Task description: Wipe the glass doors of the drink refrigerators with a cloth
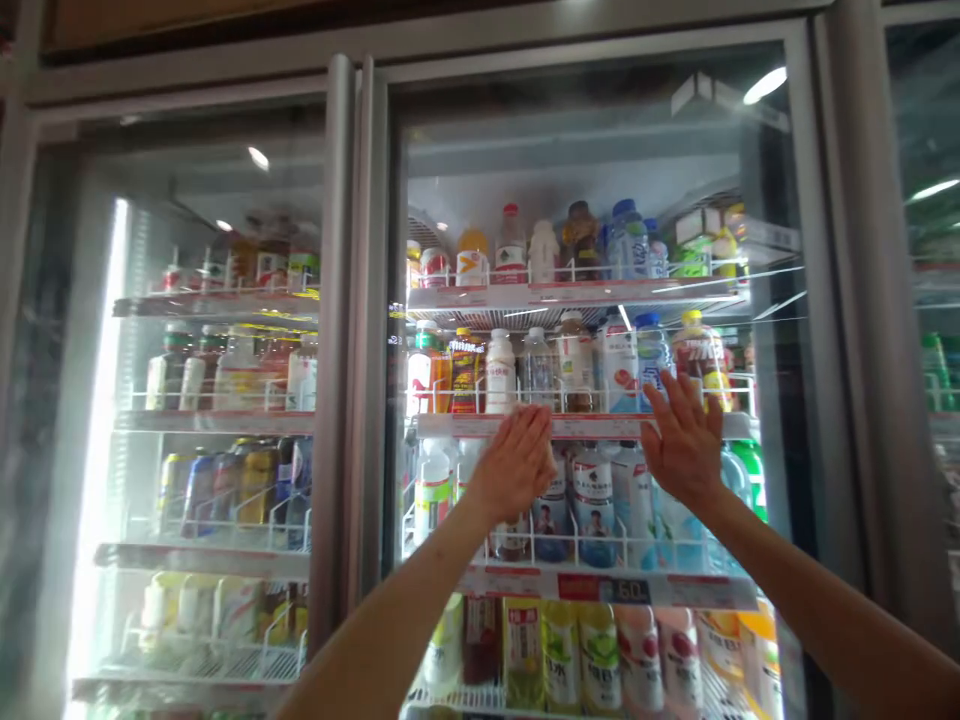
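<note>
Both my hands are raised in front of the glass door (592, 110) of a lit drinks cooler. My left hand (517, 460) has its fingers stretched and lying close together, with nothing visible in it. Higher and to the right, my right hand (684, 440) is open, fingers apart and palm toward the glass. Whether either hand touches the pane I cannot tell. Behind the glass, near my left hand, stands a white bottle (500, 370). A blue-capped bottle (652, 350) shows just above my right fingers.
A vertical metal door frame (341, 330) separates this door from another glass door (225, 130) on the left. Several shelves of bottles lie behind both panes. Green and pink drinks (600, 655) line a lower shelf. Another cooler section (926, 110) stands at the right edge.
</note>
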The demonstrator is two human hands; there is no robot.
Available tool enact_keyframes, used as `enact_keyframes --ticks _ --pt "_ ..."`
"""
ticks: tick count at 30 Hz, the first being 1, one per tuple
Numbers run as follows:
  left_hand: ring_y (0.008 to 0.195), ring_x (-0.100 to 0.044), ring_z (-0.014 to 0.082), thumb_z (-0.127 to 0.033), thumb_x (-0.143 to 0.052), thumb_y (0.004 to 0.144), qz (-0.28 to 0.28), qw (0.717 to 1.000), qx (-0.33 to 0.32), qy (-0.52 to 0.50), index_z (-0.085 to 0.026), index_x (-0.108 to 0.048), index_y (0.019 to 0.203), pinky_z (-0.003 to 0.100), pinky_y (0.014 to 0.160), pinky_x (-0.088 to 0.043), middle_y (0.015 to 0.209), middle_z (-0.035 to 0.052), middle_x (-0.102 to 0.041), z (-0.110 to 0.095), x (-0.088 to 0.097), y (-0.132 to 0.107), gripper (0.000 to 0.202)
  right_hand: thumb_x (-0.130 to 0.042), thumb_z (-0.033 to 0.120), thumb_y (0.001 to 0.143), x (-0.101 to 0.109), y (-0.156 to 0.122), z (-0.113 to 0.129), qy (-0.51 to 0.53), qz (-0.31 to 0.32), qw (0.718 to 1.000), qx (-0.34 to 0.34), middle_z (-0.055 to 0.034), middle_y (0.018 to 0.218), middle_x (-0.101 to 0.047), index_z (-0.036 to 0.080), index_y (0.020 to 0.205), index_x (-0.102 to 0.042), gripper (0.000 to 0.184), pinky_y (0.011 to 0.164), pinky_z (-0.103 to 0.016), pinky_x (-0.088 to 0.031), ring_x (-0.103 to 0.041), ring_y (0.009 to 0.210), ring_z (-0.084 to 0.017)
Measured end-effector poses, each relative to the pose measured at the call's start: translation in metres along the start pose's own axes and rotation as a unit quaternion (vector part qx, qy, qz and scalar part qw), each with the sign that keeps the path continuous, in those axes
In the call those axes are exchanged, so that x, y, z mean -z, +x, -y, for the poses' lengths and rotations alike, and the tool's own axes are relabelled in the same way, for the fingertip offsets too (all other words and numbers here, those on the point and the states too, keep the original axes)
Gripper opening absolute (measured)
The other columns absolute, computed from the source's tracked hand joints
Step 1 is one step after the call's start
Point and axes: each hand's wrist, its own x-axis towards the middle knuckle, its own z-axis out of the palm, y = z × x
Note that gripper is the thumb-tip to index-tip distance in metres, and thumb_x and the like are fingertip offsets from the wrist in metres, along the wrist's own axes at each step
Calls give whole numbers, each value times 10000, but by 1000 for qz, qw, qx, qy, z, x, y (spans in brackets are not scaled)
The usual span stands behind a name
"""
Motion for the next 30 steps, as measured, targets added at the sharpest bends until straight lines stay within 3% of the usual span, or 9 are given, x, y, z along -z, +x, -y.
enact_keyframes --ticks 2,5,7,11,14,20,24,26,30 --pt "1400 -148 197 -373 -378 898 19 1000 -23 6 -165 -314 1377 413 1133 -233 1441 104 -374 35 16 2 526 -403 301 874 -1 -3 0 -5 -7 1000 8 -87 1468 -331 230 1420 -287 563 1110 -479 -157 -249 1375 -238" --pt "1408 -72 269 -356 -376 896 -61 969 227 80 -133 -358 1353 508 1130 -161 1495 156 -235 68 31 5 509 -405 304 874 -2 -4 2 -2 -9 1000 9 -85 1462 -342 230 1417 -289 560 1110 -475 -164 -249 1375 -229" --pt "1409 -19 294 -346 -381 889 -96 940 313 94 -112 -332 1366 540 1122 -139 1513 173 -158 52 25 8 534 -408 309 873 -1 -3 4 6 -8 1000 4 -85 1457 -352 231 1413 -301 556 1108 -481 -163 -253 1373 -234" --pt "1412 16 232 -326 -388 879 -27 994 101 20 -150 -339 1360 470 1133 -181 1513 114 -203 -24 -7 16 515 -413 310 869 1 -2 3 14 -2 1000 -8 -73 1451 -365 249 1409 -313 552 1107 -481 -167 -271 1366 -242" --pt "1412 -33 184 -331 -377 879 18 1000 -1 2 -179 -378 1339 419 1143 -177 1478 77 -313 -28 -11 21 485 -411 305 870 1 -3 2 13 -2 1000 -2 -73 1450 -367 252 1413 -305 556 1108 -483 -164 -275 1365 -244" --pt "1409 12 285 -280 -324 879 -145 911 380 66 -56 -323 1359 552 1127 -112 1510 190 -151 26 7 40 530 -423 300 868 2 -2 4 14 3 1000 -2 -82 1459 -349 244 1423 -279 576 1107 -495 -161 -255 1372 -248" --pt "1413 -3 225 -231 -375 833 0 995 97 -37 -163 -310 1380 463 1146 -170 1523 70 -190 -11 -5 52 556 -429 298 868 3 -3 3 26 4 1000 -8 -73 1460 -350 250 1415 -300 564 1111 -489 -155 -262 1370 -244" --pt "1412 -66 189 -228 -399 806 69 996 -8 -52 -217 -315 1377 419 1149 -189 1507 23 -250 -5 -1 51 577 -434 291 867 2 -3 2 28 0 1000 -4 -74 1456 -357 251 1409 -313 557 1110 -487 -158 -267 1368 -242" --pt "1413 -39 218 -191 -341 810 -98 952 286 53 -96 -262 1393 479 1155 -120 1496 129 -249 48 17 46 595 -450 270 855 -1 -4 2 20 -18 1000 9 -89 1444 -375 236 1406 -315 568 1104 -485 -177 -260 1371 -241"
